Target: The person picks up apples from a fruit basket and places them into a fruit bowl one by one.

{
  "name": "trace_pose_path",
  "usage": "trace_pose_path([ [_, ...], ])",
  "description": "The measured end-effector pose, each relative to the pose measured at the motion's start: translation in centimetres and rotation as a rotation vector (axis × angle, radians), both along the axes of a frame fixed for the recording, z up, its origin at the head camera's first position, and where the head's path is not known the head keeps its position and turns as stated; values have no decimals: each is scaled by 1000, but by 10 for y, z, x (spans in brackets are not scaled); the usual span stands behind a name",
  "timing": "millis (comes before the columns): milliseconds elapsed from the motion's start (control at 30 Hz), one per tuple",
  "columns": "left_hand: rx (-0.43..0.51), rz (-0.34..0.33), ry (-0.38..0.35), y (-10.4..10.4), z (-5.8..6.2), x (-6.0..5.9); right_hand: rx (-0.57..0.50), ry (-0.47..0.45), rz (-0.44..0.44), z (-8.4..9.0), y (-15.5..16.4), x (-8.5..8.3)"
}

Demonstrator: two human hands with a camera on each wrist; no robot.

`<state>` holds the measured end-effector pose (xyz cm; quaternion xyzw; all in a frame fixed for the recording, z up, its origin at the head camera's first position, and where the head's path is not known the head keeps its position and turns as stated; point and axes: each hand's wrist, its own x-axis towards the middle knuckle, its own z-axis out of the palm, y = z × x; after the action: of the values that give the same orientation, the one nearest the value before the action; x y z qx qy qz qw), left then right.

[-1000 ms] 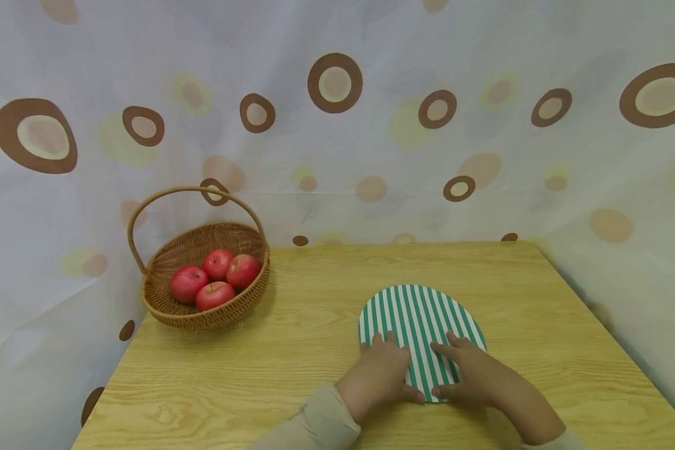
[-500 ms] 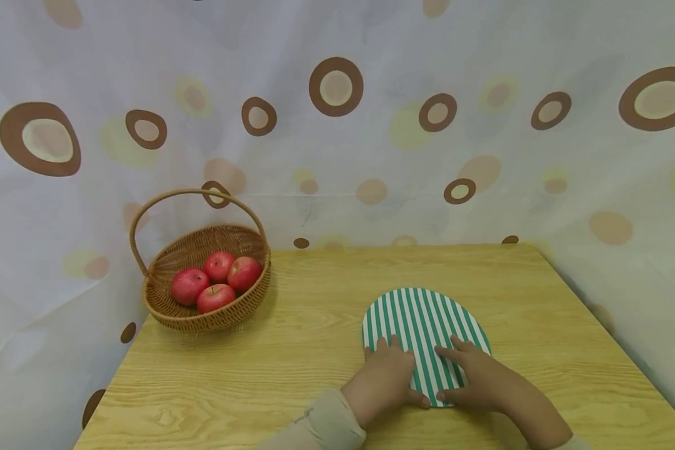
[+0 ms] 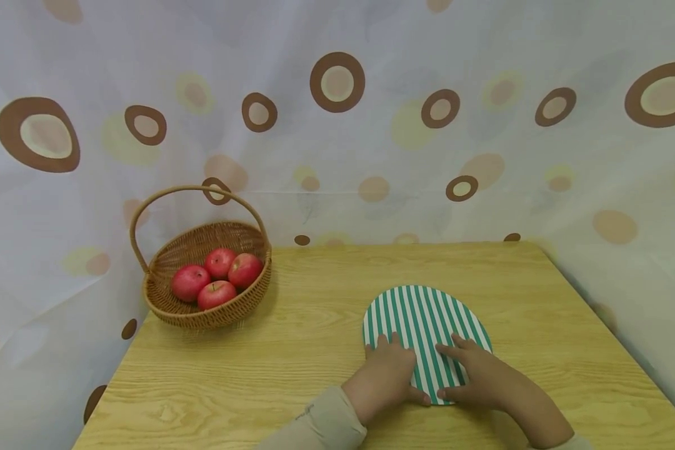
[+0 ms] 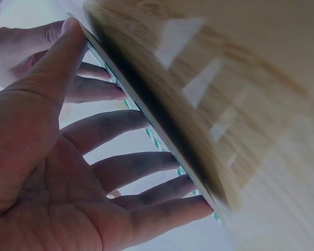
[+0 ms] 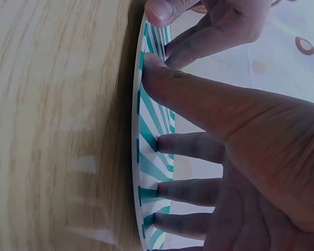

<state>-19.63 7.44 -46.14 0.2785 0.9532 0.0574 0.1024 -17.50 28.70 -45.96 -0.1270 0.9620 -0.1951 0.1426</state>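
Two hands [image 3: 427, 375] covering mat's [image 3: 424, 312] near edge

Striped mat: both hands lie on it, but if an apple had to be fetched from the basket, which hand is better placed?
Probably the left hand. It lies on the striped mat's left part, on the side where the basket of apples stands. The right hand would have to cross over it.

We see a table [image 3: 292, 369] of pale, matt wood grain, and on it a thin, smooth mat [image 3: 422, 312] with green and white stripes, stiff like card or plastic. The basket [image 3: 163, 300] is rough woven wicker holding glossy red apples [image 3: 216, 281]. Behind hangs a soft, matt cloth curtain [image 3: 371, 156] printed with rings.
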Motion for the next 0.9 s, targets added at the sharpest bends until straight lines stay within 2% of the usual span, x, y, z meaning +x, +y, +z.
trace_pose_path([
  [467, -5, 5, -5, 1, 0, -2, 7, 3, -8, 0, -1, 0],
  [900, -15, -12, 45, 0, -2, 0, 4, -8, 7, -1, 2, 0],
])
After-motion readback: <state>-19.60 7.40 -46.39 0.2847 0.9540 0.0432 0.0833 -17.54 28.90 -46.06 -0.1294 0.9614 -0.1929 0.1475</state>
